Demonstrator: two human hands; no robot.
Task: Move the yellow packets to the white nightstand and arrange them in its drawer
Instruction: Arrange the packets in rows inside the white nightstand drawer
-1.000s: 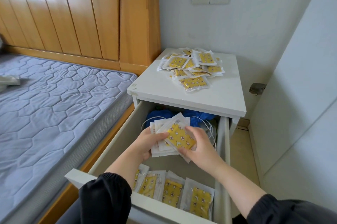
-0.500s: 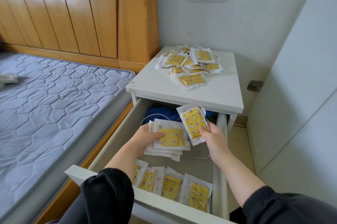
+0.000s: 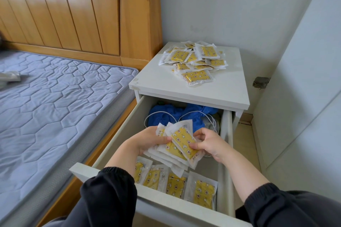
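You've got yellow packets (image 3: 181, 143) in glossy, crinkled clear plastic film with a printed yellow inner. The white nightstand (image 3: 203, 90) top is smooth and matt, maybe laminate, hard to tell from here. The drawer (image 3: 127, 123) walls are the same matt white. The headboard (image 3: 73, 14) is wood with a satin sheen. The mattress (image 3: 55, 97) is quilted grey cloth. The blue cloth (image 3: 162, 116) is soft and crumpled. Your sleeves (image 3: 110, 195) are dark matt fabric.

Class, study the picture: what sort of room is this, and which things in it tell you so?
Most likely a bedroom in a home. A quilted grey mattress lies against a wooden headboard, and a white nightstand stands beside them, its drawer pulled open.
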